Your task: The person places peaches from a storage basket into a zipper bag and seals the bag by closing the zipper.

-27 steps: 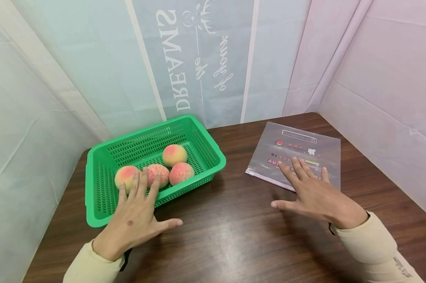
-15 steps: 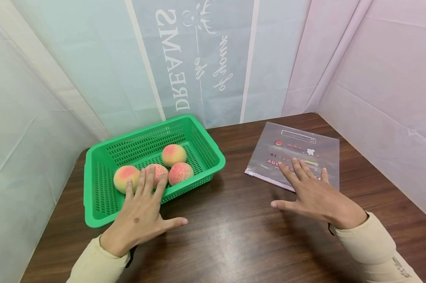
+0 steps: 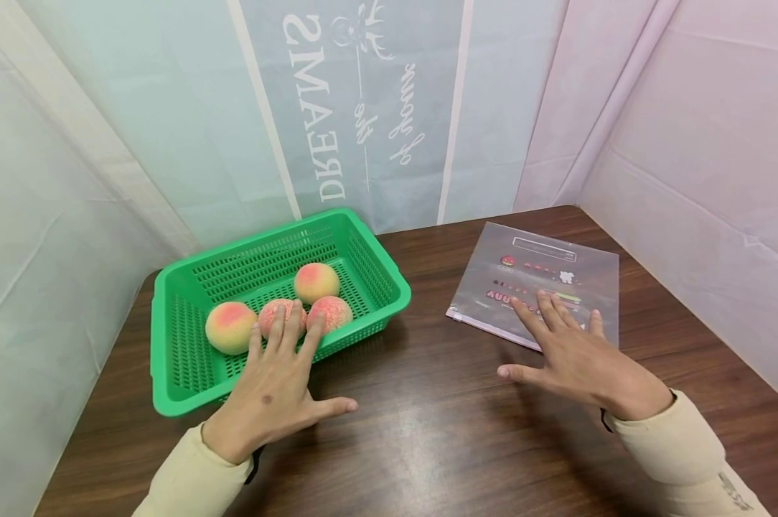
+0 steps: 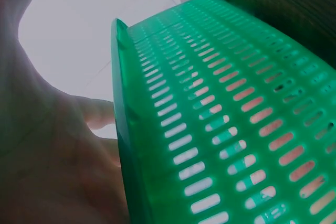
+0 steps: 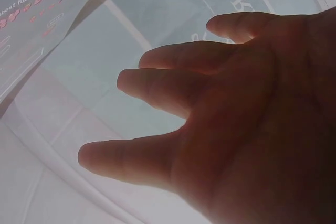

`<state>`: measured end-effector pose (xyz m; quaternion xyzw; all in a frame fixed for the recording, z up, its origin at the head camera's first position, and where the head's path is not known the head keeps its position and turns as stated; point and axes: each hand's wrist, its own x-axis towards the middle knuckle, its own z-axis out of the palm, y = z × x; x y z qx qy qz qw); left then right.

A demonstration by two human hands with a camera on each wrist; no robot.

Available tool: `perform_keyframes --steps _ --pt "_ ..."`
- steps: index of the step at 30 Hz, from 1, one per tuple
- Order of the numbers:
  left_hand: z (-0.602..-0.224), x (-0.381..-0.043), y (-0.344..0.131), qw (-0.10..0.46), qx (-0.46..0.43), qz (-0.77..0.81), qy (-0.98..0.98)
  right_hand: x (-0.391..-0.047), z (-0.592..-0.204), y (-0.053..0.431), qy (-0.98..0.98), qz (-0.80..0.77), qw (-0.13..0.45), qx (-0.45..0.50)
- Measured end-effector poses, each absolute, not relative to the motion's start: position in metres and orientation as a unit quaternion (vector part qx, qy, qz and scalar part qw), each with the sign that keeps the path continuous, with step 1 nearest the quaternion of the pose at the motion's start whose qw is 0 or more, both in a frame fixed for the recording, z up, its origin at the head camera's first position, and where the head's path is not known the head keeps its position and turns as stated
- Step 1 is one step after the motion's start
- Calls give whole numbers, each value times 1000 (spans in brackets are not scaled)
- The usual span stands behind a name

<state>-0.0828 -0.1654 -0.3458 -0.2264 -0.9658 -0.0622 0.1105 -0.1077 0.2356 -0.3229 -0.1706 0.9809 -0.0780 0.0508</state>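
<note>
Both hands are spread with nothing in their grasp: the left hand (image 3: 269,402) reaches over the near side of a green basket (image 3: 400,296), its thumb out toward the middle of the counter (image 3: 421,424), while the right hand (image 3: 573,366) is held out over a clear bag (image 3: 536,267). Fingers of the left hand overlap two of the fruit in the head view; whether any of them touches fruit or rim, I cannot tell. Four peaches sit in the basket: a yellow peach with a pink blush (image 3: 231,328) at the left, a speckled pink peach (image 3: 268,321) just beside it, partly covered by the fingers, another speckled peach (image 3: 337,314) to the right of that, and a second yellow peach (image 3: 316,282) behind. From the left wrist, the slotted basket wall fills much of the view, with the palm just beside its rim. The bag lies flat to the right of the basket and well apart from it, printed with small pink and white pictures, a pale zip strip (image 3: 492,330) along its near edge. In the right wrist view the fingers stand apart from the bag. Padded cream sleeves (image 3: 669,438) cover both forearms, and a pale blue curtain (image 3: 389,187) with mirrored lettering hangs behind the counter.
</note>
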Motion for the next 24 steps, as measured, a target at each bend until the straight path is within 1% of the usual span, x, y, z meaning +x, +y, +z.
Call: perform_keyframes --steps 12,18,24 --pt "-351 -86 -148 124 -259 -70 -955 -106 -325 240 981 -81 56 -166" --pt "-351 -88 -138 143 -285 -63 -946 -106 -326 242 981 -85 57 -163" --pt "-351 -91 -129 134 -300 -60 -943 -106 -327 243 981 -89 61 -164"
